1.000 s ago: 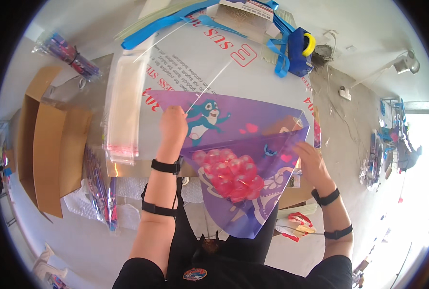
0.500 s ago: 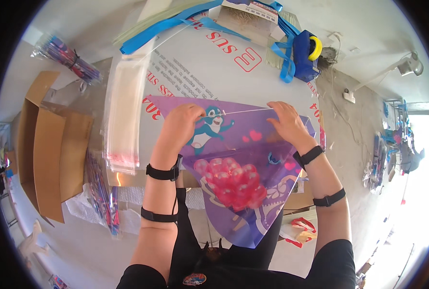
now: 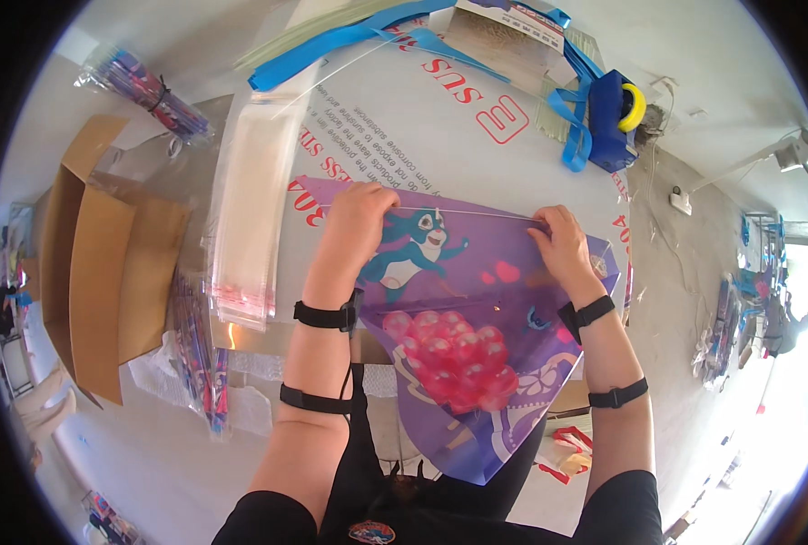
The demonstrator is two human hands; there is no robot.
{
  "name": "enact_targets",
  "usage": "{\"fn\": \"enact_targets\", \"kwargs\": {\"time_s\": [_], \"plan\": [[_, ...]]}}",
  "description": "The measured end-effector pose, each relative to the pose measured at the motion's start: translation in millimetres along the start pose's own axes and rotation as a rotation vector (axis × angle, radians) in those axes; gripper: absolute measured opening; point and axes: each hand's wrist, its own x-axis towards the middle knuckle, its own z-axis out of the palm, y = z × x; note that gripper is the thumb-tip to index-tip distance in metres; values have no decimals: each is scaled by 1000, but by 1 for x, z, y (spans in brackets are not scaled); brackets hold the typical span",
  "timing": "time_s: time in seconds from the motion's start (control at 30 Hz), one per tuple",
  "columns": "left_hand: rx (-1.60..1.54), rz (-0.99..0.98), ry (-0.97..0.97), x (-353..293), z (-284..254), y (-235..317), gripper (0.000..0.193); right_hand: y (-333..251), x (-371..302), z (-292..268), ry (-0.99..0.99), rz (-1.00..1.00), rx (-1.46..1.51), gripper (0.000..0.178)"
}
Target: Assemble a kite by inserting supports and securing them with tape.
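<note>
A purple kite [image 3: 504, 300] with a blue cartoon animal and pink balloons printed on it lies over the near edge of the table, its pointed end hanging above my lap. A thin white rod or string [image 3: 490, 213] runs straight across its upper part; which of the two I cannot tell. My left hand [image 3: 360, 213] is closed on the kite's upper left part, pinching at the white line, its fingertips partly hidden. On the right, my right hand [image 3: 563, 243] pinches the other end of the line against the sheet with thumb and curled fingers.
The table [image 3: 395, 136] wears printed protective film. Clear plastic sleeves [image 3: 254, 218] lie at its left, blue ribbon [image 3: 331, 45] and a blue tape dispenser [image 3: 611, 123] at the far side. An open cardboard box [image 3: 104, 272] and wrapped bundles [image 3: 145, 91] stand to the left.
My right hand's fingers have curled in from a more stretched pose, and more of the white line shows between my hands. The whole view has shifted slightly.
</note>
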Motion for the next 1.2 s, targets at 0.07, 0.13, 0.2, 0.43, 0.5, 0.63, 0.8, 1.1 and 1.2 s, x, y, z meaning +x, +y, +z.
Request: {"fn": "enact_targets", "kwargs": {"time_s": [0.07,0.13,0.2,0.43,0.5,0.63,0.8,1.1,1.2], "plan": [[25,13,40,2,3,-1,10,3,2,2,4,18,-3,19],[86,62,81,3,4,-2,9,7,1,4,-27,103,25,20],[117,48,88,4,6,0,9,8,1,8,4,101,47,18],[128,3,126,3,15,2,10,15,0,10,27,162,70,12],[81,9,85,6,17,9,14,18,0,10,40,142,106,11],[42,37,15,6,24,19,24,16,1,10,40,159,129,10],[56,24,9,7,32,25,27,20,1,11,16,134,132,9],[61,0,14,9,38,31,24,22,0,5,-27,222,299,9],[51,-6,3,9,38,31,23,20,-1,3,-45,296,393,9]]}}
